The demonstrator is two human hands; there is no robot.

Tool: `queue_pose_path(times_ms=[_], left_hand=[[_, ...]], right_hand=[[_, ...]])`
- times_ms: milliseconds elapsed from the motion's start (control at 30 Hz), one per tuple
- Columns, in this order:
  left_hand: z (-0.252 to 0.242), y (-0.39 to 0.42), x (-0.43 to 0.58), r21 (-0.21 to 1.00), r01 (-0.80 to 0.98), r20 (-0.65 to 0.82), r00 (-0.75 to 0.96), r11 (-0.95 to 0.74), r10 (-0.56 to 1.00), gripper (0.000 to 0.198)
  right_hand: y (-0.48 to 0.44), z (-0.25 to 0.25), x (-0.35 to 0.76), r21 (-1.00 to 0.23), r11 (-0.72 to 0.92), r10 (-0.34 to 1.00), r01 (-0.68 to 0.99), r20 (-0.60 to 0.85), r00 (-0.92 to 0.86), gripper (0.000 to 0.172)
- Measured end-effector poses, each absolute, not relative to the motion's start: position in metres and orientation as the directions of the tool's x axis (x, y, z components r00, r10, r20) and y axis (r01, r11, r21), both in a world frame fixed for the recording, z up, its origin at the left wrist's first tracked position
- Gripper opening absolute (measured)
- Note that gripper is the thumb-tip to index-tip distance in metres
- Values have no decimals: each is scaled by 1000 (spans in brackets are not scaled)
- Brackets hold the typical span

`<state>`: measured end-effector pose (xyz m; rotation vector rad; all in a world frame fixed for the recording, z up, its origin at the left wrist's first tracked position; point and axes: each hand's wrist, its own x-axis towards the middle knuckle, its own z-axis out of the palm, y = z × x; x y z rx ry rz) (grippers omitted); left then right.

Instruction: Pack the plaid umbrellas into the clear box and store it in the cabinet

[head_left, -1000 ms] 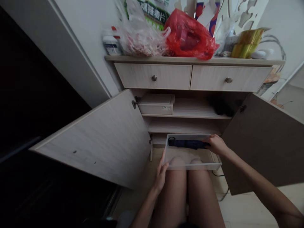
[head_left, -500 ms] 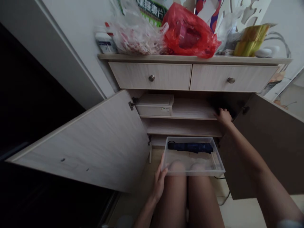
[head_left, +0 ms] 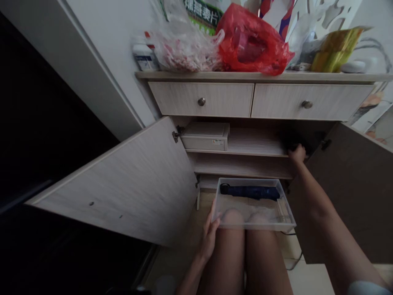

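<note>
My left hand [head_left: 210, 235] grips the left side of a clear plastic bin [head_left: 254, 225], which rests on my knees. Inside it, along the far wall, lies a dark blue folded umbrella [head_left: 251, 191]. A few pale flat strips [head_left: 282, 209] stand at the bin's right end. My right hand [head_left: 297, 154] reaches into the right end of the cabinet's upper shelf, fingers curled at a black item [head_left: 290, 139]. Deep shadow hides that item's shape and kind.
Both cabinet doors, left [head_left: 116, 184] and right [head_left: 353, 192], stand swung out. A white drawer box [head_left: 204, 137] sits at the upper shelf's left. On the cabinet top [head_left: 196, 76] are a red plastic bag [head_left: 254, 45], a clear bag [head_left: 187, 51] and a white bottle [head_left: 145, 57].
The whole view has shifted slightly, moving the scene to the right. My right hand has curled its fingers more at the black item. My left hand keeps its grip on the bin.
</note>
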<state>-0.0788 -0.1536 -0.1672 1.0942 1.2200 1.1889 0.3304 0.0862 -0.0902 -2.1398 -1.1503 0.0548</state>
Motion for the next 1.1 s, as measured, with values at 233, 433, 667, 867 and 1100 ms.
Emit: queue_pose_path(times_ms=[233,433,667,867,1100], left_hand=[[-168,-151,-79,996,-69,-57,-2,56,998,77],[-171,-150,-77,998,-62,-15,4,15,1000,73],[-173,-148,-74,999,-3,51,-26,-51,998,74],[-174,-149,-76,997,-19,73,-38,-74,997,71],[-170,-151,-77,999,-21,32,-7,-32,999,74]], right_hand=[[2,-69,335,-987,-8,865,160,73,497,42],[-101,-54,303,-976,-17,991,217,12,132,57],[-125,-80,259,-873,186,961,452,67,-267,32],[-108,-88,253,-375,424,905,824,156,-395,19],[-107,-81,226,5,372,922,928,-115,-369,25]])
